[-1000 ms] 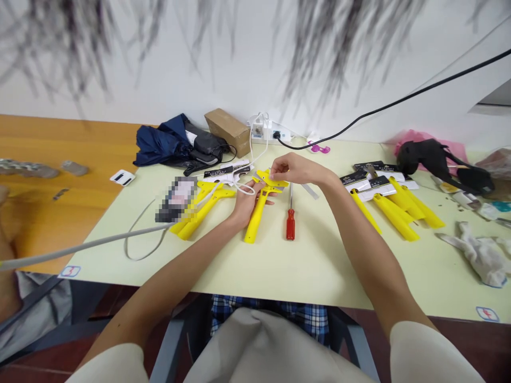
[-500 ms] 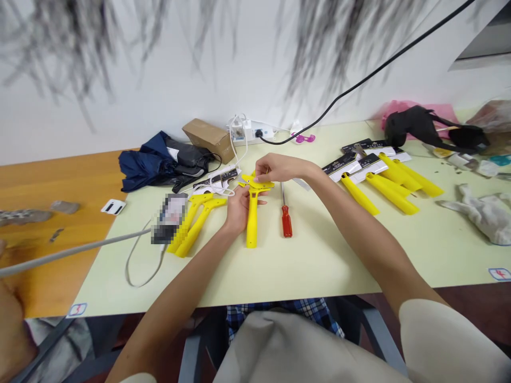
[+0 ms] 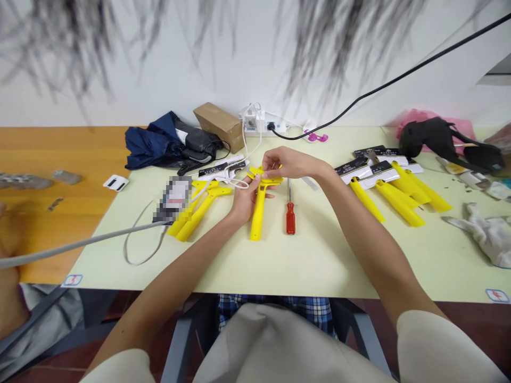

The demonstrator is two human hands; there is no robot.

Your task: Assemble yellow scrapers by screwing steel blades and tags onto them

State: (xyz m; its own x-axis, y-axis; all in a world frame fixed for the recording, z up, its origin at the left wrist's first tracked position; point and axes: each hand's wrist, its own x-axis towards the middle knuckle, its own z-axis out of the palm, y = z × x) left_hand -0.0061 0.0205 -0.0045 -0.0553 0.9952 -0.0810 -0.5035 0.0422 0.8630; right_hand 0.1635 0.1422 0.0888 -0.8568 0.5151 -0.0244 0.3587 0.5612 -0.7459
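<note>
Across the middle of the counter (image 3: 319,266), the yellow tool (image 3: 256,215) is held in front of the person, handle toward the body. The left hand (image 3: 242,202) grasps it near the head, fingers partly behind; the right hand (image 3: 290,162) has bent fingers on the head's top (whether they pinch some small part, I cannot tell). A slack left grip could let the tool twist under pressure. The screwdriver (image 3: 290,219), just beside, might roll if bumped; the white cord (image 3: 242,187) could snag the left hand.
</note>
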